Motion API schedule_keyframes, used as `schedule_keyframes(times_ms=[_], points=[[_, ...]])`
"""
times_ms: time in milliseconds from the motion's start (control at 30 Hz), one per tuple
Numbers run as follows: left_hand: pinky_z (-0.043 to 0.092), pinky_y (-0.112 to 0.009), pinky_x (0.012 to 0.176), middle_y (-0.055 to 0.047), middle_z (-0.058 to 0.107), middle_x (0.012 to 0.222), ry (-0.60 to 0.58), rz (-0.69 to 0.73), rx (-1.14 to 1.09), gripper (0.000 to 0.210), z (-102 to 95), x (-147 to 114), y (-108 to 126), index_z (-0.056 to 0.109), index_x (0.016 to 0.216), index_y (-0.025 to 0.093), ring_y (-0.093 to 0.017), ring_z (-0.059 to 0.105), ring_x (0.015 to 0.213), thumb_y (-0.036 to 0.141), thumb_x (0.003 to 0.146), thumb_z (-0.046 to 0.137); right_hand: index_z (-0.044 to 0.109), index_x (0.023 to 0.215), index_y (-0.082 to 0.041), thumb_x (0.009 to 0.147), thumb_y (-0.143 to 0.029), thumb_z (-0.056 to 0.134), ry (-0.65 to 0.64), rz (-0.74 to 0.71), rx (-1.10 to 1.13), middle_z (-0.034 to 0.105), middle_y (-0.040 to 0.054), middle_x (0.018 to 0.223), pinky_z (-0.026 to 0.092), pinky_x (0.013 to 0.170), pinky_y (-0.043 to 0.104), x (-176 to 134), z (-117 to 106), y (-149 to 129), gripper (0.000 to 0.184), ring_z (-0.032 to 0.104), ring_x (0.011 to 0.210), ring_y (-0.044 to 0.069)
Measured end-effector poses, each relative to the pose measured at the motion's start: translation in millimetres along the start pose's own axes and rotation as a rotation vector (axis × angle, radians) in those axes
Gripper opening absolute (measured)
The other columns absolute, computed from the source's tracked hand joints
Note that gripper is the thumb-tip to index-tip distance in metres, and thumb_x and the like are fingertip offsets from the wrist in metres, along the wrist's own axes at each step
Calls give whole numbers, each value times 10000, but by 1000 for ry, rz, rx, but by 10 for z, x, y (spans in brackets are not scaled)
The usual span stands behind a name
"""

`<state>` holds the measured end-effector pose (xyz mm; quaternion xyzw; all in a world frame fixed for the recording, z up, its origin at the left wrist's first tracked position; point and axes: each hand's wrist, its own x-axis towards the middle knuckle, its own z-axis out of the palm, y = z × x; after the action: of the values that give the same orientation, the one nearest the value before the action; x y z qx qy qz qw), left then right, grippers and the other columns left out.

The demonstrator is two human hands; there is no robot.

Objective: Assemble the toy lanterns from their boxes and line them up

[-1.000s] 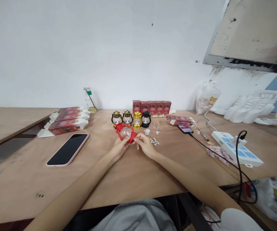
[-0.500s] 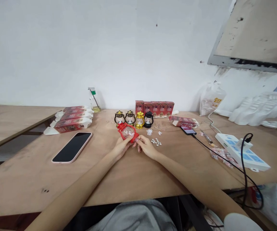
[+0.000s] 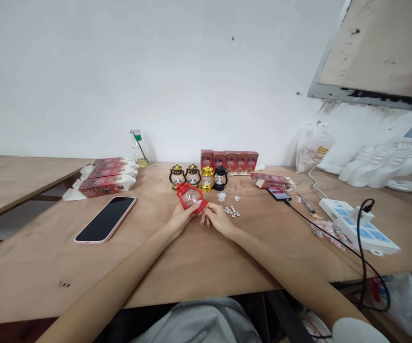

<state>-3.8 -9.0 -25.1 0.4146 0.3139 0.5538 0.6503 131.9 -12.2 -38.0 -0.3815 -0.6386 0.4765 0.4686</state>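
A small red lantern (image 3: 190,195) with a clear globe lies tilted in my left hand (image 3: 183,216), whose thumb presses near its base. My right hand (image 3: 217,219) is closed at the base end, fingertips against the lantern's underside; whether they pinch some small part is hidden. Behind it stand several small lanterns in a row: a bronze-and-gold one (image 3: 177,177), a second dark bronze one (image 3: 193,177), a gold one (image 3: 207,179) and a black one (image 3: 221,178). Button cells (image 3: 232,211) and small white pieces (image 3: 221,196) lie to the right of my hands.
Red boxes (image 3: 230,162) stand against the wall; opened ones (image 3: 108,185) lie at left. A pink-edged phone (image 3: 106,220) is on the table's left. To the right are a charging phone (image 3: 280,195), a screwdriver-like tool (image 3: 306,205), a white power strip (image 3: 359,227) and a black cable (image 3: 322,232).
The red lantern has turned slightly in my hands, and my left thumb has shifted toward its base. My right fingers stay at the base end. The view has moved a little.
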Motion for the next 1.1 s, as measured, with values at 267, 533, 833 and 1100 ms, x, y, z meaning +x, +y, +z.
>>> schedule_keyframes(times_ms=[267,533,833,1100], points=[[480,-280,757,-39,675,792,-10,59,61,367,-48,19,-22,635,852,113,-144,618,738,259,553,791,541,635,-161,749,-187,419,34,54,18,571,-39,461,330,371,161,2,16,-32,169,413,340,52],[481,-278,769,-34,678,810,5,102,46,366,-25,-12,7,637,864,122,-148,620,767,206,545,794,546,623,-158,730,-152,432,62,109,37,581,-33,445,356,367,159,14,34,-55,156,434,334,58],[482,-311,856,-74,687,877,-24,78,-38,366,19,-28,57,630,882,102,-171,633,840,260,589,782,519,629,-164,749,-212,447,148,198,74,576,-27,430,362,359,148,56,0,-28,149,451,344,60],[532,-363,821,-75,687,906,148,-82,-65,263,-54,33,73,614,934,143,-176,653,829,168,687,699,549,698,-177,729,-426,531,523,102,147,557,-35,456,326,361,170,196,-415,-6,252,419,361,64]])
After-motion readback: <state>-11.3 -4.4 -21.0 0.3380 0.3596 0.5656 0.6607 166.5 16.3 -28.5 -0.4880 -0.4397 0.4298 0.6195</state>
